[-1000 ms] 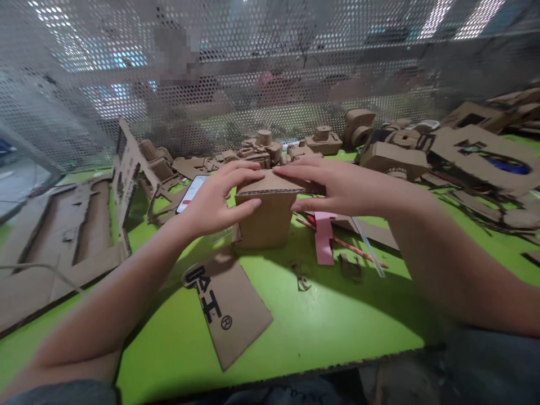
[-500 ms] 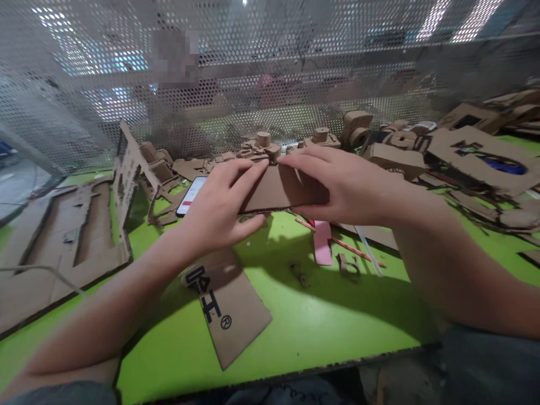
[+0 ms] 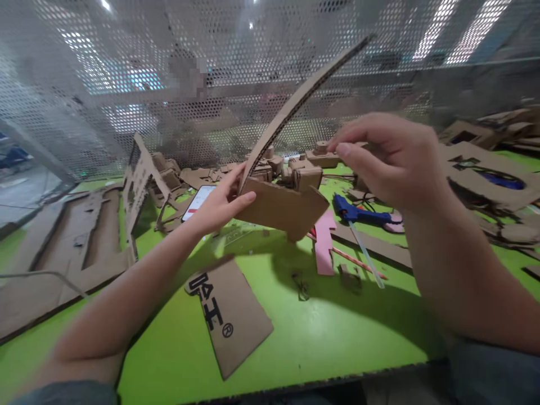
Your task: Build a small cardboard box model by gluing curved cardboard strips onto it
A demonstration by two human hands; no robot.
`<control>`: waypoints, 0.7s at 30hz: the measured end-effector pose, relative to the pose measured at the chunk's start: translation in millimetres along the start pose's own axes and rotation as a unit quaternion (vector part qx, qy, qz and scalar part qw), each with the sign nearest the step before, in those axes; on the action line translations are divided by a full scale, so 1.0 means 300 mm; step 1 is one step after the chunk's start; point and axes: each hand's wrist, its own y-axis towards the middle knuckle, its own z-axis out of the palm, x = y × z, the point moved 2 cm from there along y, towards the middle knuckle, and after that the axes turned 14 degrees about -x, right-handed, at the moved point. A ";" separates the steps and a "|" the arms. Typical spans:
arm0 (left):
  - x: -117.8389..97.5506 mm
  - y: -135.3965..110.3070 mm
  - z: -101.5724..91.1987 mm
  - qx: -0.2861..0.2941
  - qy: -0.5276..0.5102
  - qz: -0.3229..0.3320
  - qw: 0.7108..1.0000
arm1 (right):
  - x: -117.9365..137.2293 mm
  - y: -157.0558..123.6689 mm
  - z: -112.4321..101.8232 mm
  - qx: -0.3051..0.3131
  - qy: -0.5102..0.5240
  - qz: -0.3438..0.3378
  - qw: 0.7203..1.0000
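My left hand (image 3: 223, 202) grips the left end of a cardboard model (image 3: 282, 205), held above the table with its flat side facing me. Block-like cardboard parts show along its upper edge. From that end a long curved cardboard strip (image 3: 291, 104) rises up and to the right, its far end free. My right hand (image 3: 392, 157) is raised to the right of the model, apart from it. Its fingers are curled, with thumb and index tips close together; whether something small is between them cannot be seen. Below right of the model lies a blue glue gun (image 3: 363, 214).
On the green table (image 3: 337, 343) lie a printed cardboard piece (image 3: 240, 318), pink strip (image 3: 324, 247), orange pencil-like stick (image 3: 358, 261), clear glue stick (image 3: 366, 256) and phone (image 3: 199, 202). Cardboard structures (image 3: 141, 180) stand left, more parts (image 3: 476, 152) right. A perforated metal screen (image 3: 236, 73) rises behind.
My right hand has let go of the cardboard and moved up and right. The curved strip now stands up from the model in my left hand. The glue gun has come into view.
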 end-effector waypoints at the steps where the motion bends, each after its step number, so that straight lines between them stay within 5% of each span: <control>1: 0.020 -0.004 0.018 0.030 -0.052 -0.029 0.998 | -0.035 0.004 0.006 0.044 0.016 0.054 0.997; 5: 0.090 -0.053 0.090 0.126 -0.226 -0.214 0.942 | -0.148 -0.025 0.093 0.205 0.116 0.204 0.950; 9: 0.114 -0.111 0.145 0.156 -0.269 -0.264 0.913 | -0.157 -0.113 0.243 0.279 0.230 0.245 0.900; 15: 0.101 -0.164 0.191 0.178 -0.389 -0.353 0.832 | -0.091 -0.209 0.353 0.246 0.308 0.299 0.869; 21: 0.103 -0.179 0.201 0.215 -0.393 -0.363 0.817 | -0.046 -0.219 0.343 0.242 0.321 0.320 0.858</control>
